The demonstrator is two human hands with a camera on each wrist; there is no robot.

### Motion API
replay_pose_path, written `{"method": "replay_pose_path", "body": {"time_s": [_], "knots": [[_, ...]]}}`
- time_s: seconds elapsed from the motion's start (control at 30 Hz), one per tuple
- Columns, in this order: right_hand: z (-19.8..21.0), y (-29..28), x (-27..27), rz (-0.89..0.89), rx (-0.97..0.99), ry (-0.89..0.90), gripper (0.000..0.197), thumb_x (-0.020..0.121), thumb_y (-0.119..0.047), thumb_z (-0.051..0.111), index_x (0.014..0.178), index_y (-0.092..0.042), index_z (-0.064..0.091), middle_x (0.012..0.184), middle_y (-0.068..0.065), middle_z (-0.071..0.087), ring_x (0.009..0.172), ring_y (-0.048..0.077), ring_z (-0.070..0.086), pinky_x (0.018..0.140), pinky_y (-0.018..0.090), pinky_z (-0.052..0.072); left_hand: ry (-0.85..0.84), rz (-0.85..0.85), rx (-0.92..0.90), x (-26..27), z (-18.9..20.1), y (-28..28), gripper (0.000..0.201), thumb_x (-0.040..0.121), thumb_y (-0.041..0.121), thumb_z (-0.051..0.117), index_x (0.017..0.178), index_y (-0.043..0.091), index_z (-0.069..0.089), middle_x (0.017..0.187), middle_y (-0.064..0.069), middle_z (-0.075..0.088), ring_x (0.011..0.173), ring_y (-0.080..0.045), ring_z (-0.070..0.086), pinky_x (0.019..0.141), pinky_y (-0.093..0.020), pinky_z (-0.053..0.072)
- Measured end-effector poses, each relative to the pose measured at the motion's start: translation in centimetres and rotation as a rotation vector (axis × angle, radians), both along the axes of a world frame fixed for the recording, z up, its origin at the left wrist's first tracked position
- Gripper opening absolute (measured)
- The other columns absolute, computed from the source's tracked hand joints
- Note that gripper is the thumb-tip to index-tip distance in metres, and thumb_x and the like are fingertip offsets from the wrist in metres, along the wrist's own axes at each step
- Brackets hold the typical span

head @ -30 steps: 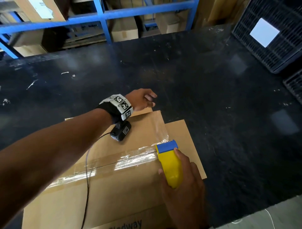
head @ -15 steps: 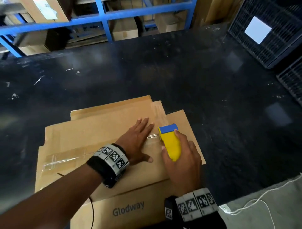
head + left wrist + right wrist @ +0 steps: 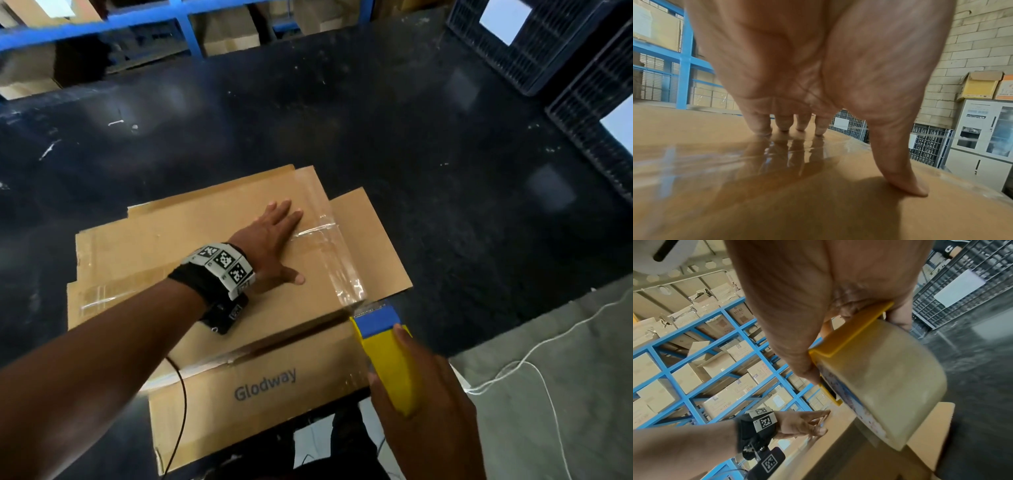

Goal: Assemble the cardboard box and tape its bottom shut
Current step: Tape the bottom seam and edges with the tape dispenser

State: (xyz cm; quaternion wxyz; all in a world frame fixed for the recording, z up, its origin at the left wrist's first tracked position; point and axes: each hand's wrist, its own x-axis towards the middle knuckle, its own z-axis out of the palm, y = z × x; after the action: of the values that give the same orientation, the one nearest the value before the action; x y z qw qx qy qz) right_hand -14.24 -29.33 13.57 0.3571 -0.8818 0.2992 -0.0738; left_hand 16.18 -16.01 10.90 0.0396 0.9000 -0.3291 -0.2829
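Note:
A brown cardboard box (image 3: 191, 236) printed "Glodway" stands bottom up on the black table (image 3: 376, 137), with clear tape (image 3: 339, 270) along its seam and across its right end. My left hand (image 3: 274, 240) lies flat on the box bottom (image 3: 797, 203), fingers (image 3: 758, 125) straight and pressing the tape. My right hand (image 3: 424, 404) grips a yellow and blue tape dispenser (image 3: 387, 353) at the box's near right corner; the tape roll (image 3: 885, 378) fills the right wrist view, where the left hand (image 3: 803, 423) also shows.
Dark plastic crates (image 3: 534, 41) stand at the table's far right. Blue shelving (image 3: 185, 24) with cartons runs behind the table. The table's near right edge drops to a grey floor with a white cord (image 3: 534, 363). A cabinet (image 3: 982, 138) stands against a brick wall.
My right hand has drawn the dispenser from the seam's right end back toward me, laying tape down the box's right end. The left hand stays flat on the box bottom.

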Motion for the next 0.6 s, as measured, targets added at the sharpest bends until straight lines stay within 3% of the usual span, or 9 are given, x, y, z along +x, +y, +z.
{"method": "replay_pose_path", "body": {"time_s": [0.07, 0.13, 0.27, 0.33, 0.47, 0.6], "knots": [[-0.6, 0.2, -1.5, -0.007, -0.028, -0.012, 0.057, 0.075, -0.080, 0.047, 0.128, -0.058, 0.043, 0.111, 0.005, 0.067, 0.091, 0.022, 0.068, 0.072, 0.022, 0.041, 0.010, 0.001, 0.018, -0.1, 0.3, -0.2, 0.130, 0.074, 0.069, 0.077, 0.164, 0.035, -0.010, 0.173, 0.008, -0.018, 0.160, -0.021, -0.013, 0.126, -0.046, 0.011], [-0.8, 0.2, -2.2, -0.026, -0.041, -0.006, 0.063, 0.075, -0.075, 0.051, 0.133, -0.050, 0.049, 0.103, 0.007, 0.068, 0.083, 0.021, 0.068, 0.069, 0.019, 0.041, 0.020, 0.003, 0.039, -0.2, 0.5, -0.3, 0.128, 0.075, 0.068, 0.077, 0.164, 0.036, -0.010, 0.173, 0.009, -0.019, 0.160, -0.021, -0.013, 0.126, -0.048, 0.012], [-2.1, 0.4, -2.6, -0.034, -0.112, 0.047, 0.068, 0.074, -0.047, 0.078, 0.137, -0.035, 0.056, 0.098, 0.002, 0.064, 0.078, 0.024, 0.067, 0.066, 0.025, 0.045, 0.012, 0.017, 0.045, -0.4, 0.4, -0.3, 0.128, 0.075, 0.067, 0.078, 0.164, 0.036, -0.009, 0.173, 0.010, -0.017, 0.160, -0.020, -0.012, 0.126, -0.048, 0.012], [-2.6, 0.4, -2.6, -0.037, -0.104, 0.105, 0.072, 0.073, -0.041, 0.083, 0.139, -0.034, 0.055, 0.098, 0.000, 0.061, 0.079, 0.025, 0.065, 0.064, 0.032, 0.050, 0.004, 0.021, 0.036, -0.5, 0.4, -0.3, 0.127, 0.076, 0.066, 0.078, 0.164, 0.036, -0.008, 0.173, 0.010, -0.016, 0.160, -0.020, -0.012, 0.126, -0.047, 0.012], [-3.5, 0.2, -1.4, -0.029, -0.067, 0.207, 0.068, 0.078, -0.040, 0.078, 0.141, -0.036, 0.051, 0.096, 0.002, 0.056, 0.080, 0.032, 0.065, 0.065, 0.040, 0.052, 0.002, 0.003, 0.037, -0.8, 0.6, -0.4, 0.126, 0.077, 0.063, 0.079, 0.165, 0.033, -0.006, 0.174, 0.007, -0.016, 0.160, -0.022, -0.012, 0.126, -0.046, 0.012], [-4.1, -0.4, -0.1, 0.020, -0.022, 0.300, 0.066, 0.085, -0.043, 0.065, 0.147, -0.038, 0.042, 0.106, 0.005, 0.053, 0.095, 0.032, 0.063, 0.077, 0.043, 0.052, -0.039, -0.034, -0.008, -2.2, 0.2, -0.7, 0.111, 0.084, 0.051, 0.076, 0.163, 0.038, 0.000, 0.174, 0.004, -0.015, 0.161, -0.027, -0.009, 0.127, -0.056, 0.018]]}}
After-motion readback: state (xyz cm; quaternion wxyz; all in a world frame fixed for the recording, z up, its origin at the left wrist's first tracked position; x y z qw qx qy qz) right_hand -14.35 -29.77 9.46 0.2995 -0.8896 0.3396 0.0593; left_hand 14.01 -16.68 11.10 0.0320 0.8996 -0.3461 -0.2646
